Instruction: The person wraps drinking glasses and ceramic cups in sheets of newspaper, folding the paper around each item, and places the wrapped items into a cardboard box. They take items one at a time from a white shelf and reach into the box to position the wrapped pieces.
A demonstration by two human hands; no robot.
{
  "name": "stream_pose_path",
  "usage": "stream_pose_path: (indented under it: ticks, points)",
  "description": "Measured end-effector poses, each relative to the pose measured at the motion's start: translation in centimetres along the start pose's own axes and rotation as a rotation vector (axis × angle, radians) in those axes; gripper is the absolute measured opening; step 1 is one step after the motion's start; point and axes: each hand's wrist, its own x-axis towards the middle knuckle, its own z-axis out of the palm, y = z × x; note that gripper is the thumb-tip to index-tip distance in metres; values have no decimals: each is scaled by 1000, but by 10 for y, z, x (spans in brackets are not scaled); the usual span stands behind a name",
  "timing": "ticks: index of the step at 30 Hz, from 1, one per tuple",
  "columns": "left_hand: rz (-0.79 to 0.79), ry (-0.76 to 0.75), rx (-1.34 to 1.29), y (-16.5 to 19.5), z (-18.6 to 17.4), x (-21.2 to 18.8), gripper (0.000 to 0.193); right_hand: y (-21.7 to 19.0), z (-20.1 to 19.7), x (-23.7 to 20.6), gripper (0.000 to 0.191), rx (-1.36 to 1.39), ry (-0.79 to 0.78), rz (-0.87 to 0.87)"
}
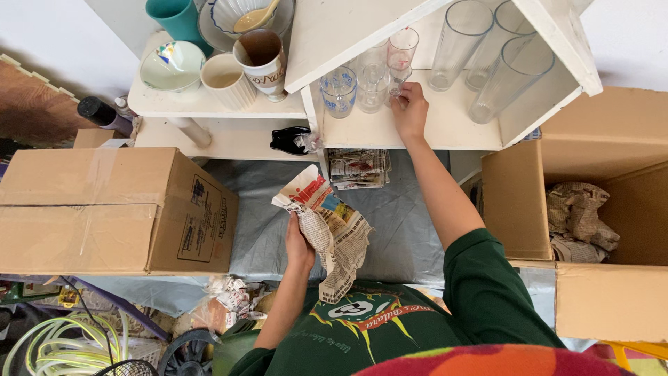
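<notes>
Up on the white shelf (417, 132), the right hand (409, 110) reaches in with the arm stretched out, its fingers closed around the foot of a small pink-tinted stemmed glass (401, 54) that stands upright at the fingertips. Just left of that grip stand a clear stemmed glass (372, 83) and, beyond it, a short tumbler with a blue pattern (339, 90), all close together near the shelf's front edge. To the right of the hand, three tall clear tumblers (487, 56) stand further back in the same compartment, well apart from the fingers.

Lower down and nearer the body, the left hand (298, 244) is closed on a crumpled sheet of newspaper (334, 230), which bunches in the fist and hangs down and to the right of it over the green shirt. Beyond this hand, between it and the shelf, a folded stack of newspaper (358, 168) lies on the grey sheet (403, 230) covering the floor.

Left of the left hand sits a closed cardboard box (111, 209). Right of the right arm, an open cardboard box (591, 209) holds wads of crumpled newspaper (577, 223). On the open shelf top left of the glasses stand mugs and bowls, among them a brown-lined mug (263, 63), a cream cup (226, 80) and a teal cup (177, 21).
</notes>
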Motion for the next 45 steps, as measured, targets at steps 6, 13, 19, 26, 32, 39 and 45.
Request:
stream_pose_path:
  ticks: [6,13,19,26,32,39,45]
  points:
    - [9,0,-25,-2,-3,0,47,2,7,4,32,-4,17,16]
    - [14,3,-38,-5,-5,0,46,6,10,5,32,-36,100,-44]
    - [-3,-25,-29,-14,-3,0,45,6,10,7,33,-90,102,14]
    - [-36,-103,-36,-19,11,2,44,-21,-16,-26,44,-44,57,-120]
    - [-111,-192,21,-28,9,13,46,-41,-66,-166,38,366,-263,100]
    - [-80,-122,279,-64,-24,60,70,39,-68,-282,24,500,-452,666]
    - [359,-268,1193,-116,-56,34,110,77,-66,-315,7,528,-296,666]
